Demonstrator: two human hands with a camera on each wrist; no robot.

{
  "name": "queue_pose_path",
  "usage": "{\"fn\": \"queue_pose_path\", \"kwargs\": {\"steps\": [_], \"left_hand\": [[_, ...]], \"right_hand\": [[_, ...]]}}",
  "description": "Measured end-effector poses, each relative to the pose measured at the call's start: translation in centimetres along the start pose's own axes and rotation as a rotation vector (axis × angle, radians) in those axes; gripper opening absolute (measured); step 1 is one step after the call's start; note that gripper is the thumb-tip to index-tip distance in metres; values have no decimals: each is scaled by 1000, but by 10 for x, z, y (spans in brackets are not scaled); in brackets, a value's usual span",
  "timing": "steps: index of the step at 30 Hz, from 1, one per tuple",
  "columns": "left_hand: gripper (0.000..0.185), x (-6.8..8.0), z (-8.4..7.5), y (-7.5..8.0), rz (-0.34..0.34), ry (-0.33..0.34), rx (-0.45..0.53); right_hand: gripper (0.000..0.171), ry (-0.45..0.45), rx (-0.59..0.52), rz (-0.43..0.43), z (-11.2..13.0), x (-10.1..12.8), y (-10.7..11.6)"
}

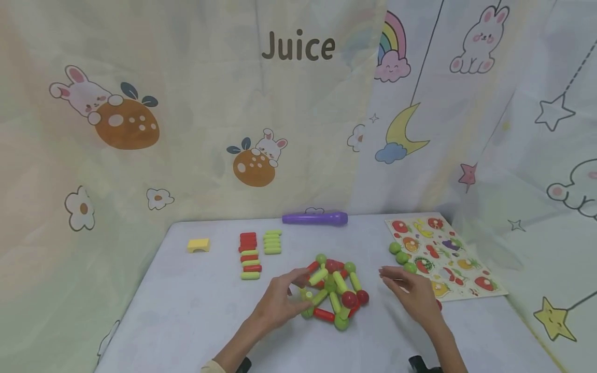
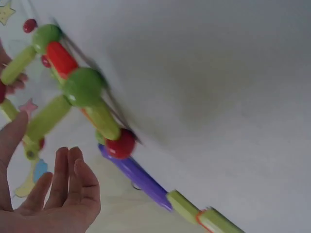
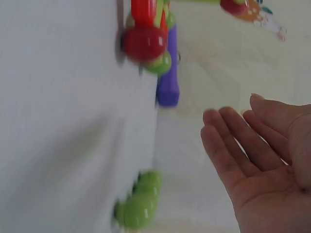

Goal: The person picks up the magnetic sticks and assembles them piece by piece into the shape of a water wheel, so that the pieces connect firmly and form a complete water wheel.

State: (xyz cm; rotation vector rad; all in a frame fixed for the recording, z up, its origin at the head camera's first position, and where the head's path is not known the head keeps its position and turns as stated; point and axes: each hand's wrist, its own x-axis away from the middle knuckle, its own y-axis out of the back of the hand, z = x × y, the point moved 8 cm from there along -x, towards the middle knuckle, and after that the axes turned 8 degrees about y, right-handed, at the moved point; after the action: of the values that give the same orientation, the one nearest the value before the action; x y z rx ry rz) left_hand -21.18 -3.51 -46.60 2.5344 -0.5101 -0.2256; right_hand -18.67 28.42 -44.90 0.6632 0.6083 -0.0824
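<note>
A frame of red and yellow-green rods joined by red and green balls (image 1: 325,315) stands on the table between the hands. At its left side is my left hand (image 1: 283,296), thumb and fingers parted around a yellow-green rod (image 2: 48,116). In the left wrist view the fingers look relaxed and not closed on the rod; whether the thumb touches it I cannot tell. To the right of the frame, my right hand (image 1: 411,291) hovers apart from it. Its fingers are loosely extended and hold nothing, as the right wrist view shows (image 3: 257,160).
Loose red and yellow-green rods (image 1: 249,259) lie in rows at the left back, beside a yellow block (image 1: 198,245). A purple stick-like thing (image 1: 315,218) lies at the back edge. Several green balls (image 1: 402,257) sit by a fruit-picture board (image 1: 459,277) on the right.
</note>
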Motion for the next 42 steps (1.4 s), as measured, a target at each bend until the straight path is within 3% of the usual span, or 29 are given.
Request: {"fn": "queue_pose_path", "kwargs": {"steps": [4, 6, 9, 13, 23, 26, 28, 32, 34, 38, 42], "left_hand": [[91, -6, 18, 2, 36, 21, -163], [101, -11, 27, -2, 69, 12, -260], [107, -18, 39, -9, 125, -16, -364], [99, -22, 48, -14, 162, -13, -427], [101, -18, 42, -18, 148, 3, -424], [102, -17, 39, -22, 115, 34, -440], [102, -17, 36, -24, 86, 61, -459], [101, -17, 28, -28, 35, 106, -480], [102, -17, 26, -30, 15, 122, -486], [105, -16, 23, -34, -18, 141, -492], [104, -15, 20, -38, -48, 143, -476]], "right_hand": [[33, -70, 284, -33, -13, 13, 37], [37, -131, 408, 9, -25, 20, 49], [44, -253, 502, 138, -46, 29, 55], [48, -381, 499, 265, -67, 38, 51], [37, -464, 419, 288, -81, 47, 48], [34, -403, 396, 240, -73, 46, 52], [32, -308, 368, 151, -58, 42, 56], [36, -76, 244, -44, -8, 27, 62], [41, 11, 163, -98, 23, 16, 60], [46, 176, 35, -97, 85, -7, 41], [43, 299, -36, -1, 129, -21, 3]]}}
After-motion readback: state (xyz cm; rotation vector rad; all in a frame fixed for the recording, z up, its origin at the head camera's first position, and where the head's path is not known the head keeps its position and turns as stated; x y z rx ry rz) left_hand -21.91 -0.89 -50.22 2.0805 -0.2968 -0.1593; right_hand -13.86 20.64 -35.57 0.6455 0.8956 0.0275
